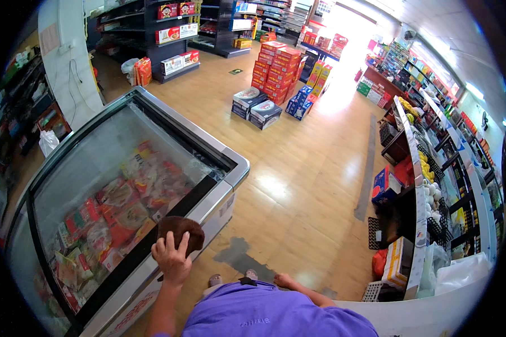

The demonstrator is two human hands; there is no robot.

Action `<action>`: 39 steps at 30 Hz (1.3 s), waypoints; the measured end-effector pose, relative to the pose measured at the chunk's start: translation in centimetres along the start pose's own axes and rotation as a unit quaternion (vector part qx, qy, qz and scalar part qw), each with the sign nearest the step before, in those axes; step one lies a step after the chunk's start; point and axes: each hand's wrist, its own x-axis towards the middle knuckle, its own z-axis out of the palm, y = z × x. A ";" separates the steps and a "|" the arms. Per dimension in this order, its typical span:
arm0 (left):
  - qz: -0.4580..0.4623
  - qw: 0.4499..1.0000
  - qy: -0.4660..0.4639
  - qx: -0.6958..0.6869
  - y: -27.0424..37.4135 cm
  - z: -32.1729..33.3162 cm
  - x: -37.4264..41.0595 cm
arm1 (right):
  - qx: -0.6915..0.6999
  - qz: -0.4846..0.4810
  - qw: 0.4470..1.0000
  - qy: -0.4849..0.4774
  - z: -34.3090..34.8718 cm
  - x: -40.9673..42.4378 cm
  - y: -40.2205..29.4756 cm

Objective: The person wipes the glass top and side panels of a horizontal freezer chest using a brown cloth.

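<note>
My left hand (173, 257) presses a dark brown cloth (194, 236) onto the front rim of a chest freezer, its fingers spread over the fabric. Part of the cloth hangs over the outer side. The freezer (225, 196) has a silver frame and a glass sliding lid (97, 143) that looks frosted or fogged. Under the glass lie several packs of frozen food (122, 210), mostly in red and clear plastic. My right hand (282, 280) hangs low beside my body, above the floor, away from the freezer. Its fingers look curled, and nothing shows in them.
Stacked red cartons (276, 71) and dark boxes (256, 107) stand on the wooden-look floor ahead. Store shelves (173, 38) rise behind the freezer. Along the right runs a produce stand (419, 202) with bananas (426, 166), crates and plastic bags. A white pillar (67, 54) is at left.
</note>
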 end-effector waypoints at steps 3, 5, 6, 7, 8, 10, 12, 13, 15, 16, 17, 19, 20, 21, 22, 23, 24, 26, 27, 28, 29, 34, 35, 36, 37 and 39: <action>0.024 0.999 0.005 0.027 2.0 1.0 3.2 | 0.007 -0.001 1.000 0.001 1.4 -0.4 1.5; 0.045 0.998 0.018 0.050 3.4 2.7 5.0 | -0.025 -0.044 0.998 -0.026 5.8 1.2 5.7; 0.046 0.997 0.022 0.055 3.8 3.3 5.8 | 0.004 -0.017 1.000 -0.021 5.1 0.7 4.5; 0.043 0.997 0.026 0.060 4.0 3.9 6.5 | 0.030 0.007 0.999 -0.017 2.3 -1.1 0.9; 0.042 0.997 0.029 0.062 4.4 4.5 7.3 | 0.057 0.039 0.998 -0.011 0.6 -2.7 -1.1; 0.045 0.996 0.035 0.071 5.2 5.3 8.5 | 0.090 0.043 0.995 0.022 1.1 -3.5 -1.3; 0.049 0.996 0.027 0.066 5.6 6.0 9.1 | 0.101 0.049 0.993 0.034 2.1 -3.9 -1.1; 0.046 0.997 0.015 0.057 5.7 6.2 9.2 | 0.095 0.054 0.994 0.030 2.6 -3.8 -0.8; 0.048 0.998 -0.002 0.043 5.5 6.3 9.1 | 0.071 0.043 0.996 0.013 2.4 -4.0 -1.6; 0.052 0.998 -0.006 0.039 5.4 6.1 9.1 | 0.051 0.027 0.998 0.001 2.0 -4.3 -2.0; 0.058 0.998 -0.011 0.035 5.3 6.0 9.0 | 0.034 0.012 0.999 -0.011 1.9 -4.5 -2.6; 0.059 0.998 -0.013 0.030 5.2 5.8 8.7 | 0.048 0.017 0.999 -0.001 4.0 -3.5 -1.1; 0.059 0.998 -0.018 0.025 5.2 5.4 8.6 | 0.054 0.019 0.998 0.004 4.3 -3.1 -1.2; 0.057 0.998 -0.023 0.019 5.1 5.1 8.5 | 0.030 0.019 0.999 -0.023 4.5 -2.6 -1.4; 0.059 0.998 -0.020 0.024 4.9 5.0 8.2 | 0.005 0.019 0.999 -0.049 4.5 -2.1 -1.7; 0.062 0.998 -0.008 0.028 4.8 4.9 7.7 | -0.018 0.021 0.997 -0.077 4.5 -1.8 -2.1; 0.066 0.997 -0.012 0.030 4.6 4.6 7.2 | -0.047 0.009 0.995 -0.090 4.8 -1.1 -2.4; 0.066 0.997 -0.034 0.024 3.7 3.2 6.0 | -0.101 -0.016 0.988 -0.117 6.0 0.9 -3.0; 0.063 0.997 -0.052 0.016 3.2 2.1 5.3 | -0.083 -0.018 0.990 -0.113 5.7 1.2 -4.5; 0.060 0.996 -0.069 0.008 2.7 1.2 4.5 | -0.065 -0.020 0.992 -0.109 4.9 1.5 -6.1; 0.056 0.996 -0.068 0.007 2.3 0.1 3.8 | -0.044 -0.018 0.994 -0.103 4.2 1.5 -7.8; 0.011 0.997 -0.070 0.007 -0.7 -4.1 -0.6 | 0.017 -0.081 0.992 -0.100 2.3 2.7 -13.4; 0.001 0.997 -0.074 0.011 -1.3 -4.8 -1.5 | 0.003 -0.090 0.989 -0.115 2.2 2.9 -14.1; -0.007 0.998 -0.066 0.016 -1.8 -5.2 -2.5 | -0.014 -0.100 0.988 -0.118 2.5 3.3 -14.1; -0.015 0.998 -0.058 0.021 -2.4 -5.6 -3.7 | -0.020 -0.101 0.987 -0.120 2.6 3.4 -14.1; -0.036 0.998 -0.052 0.021 -3.4 -6.8 -5.5 | -0.031 -0.102 0.987 -0.119 2.5 3.7 -13.8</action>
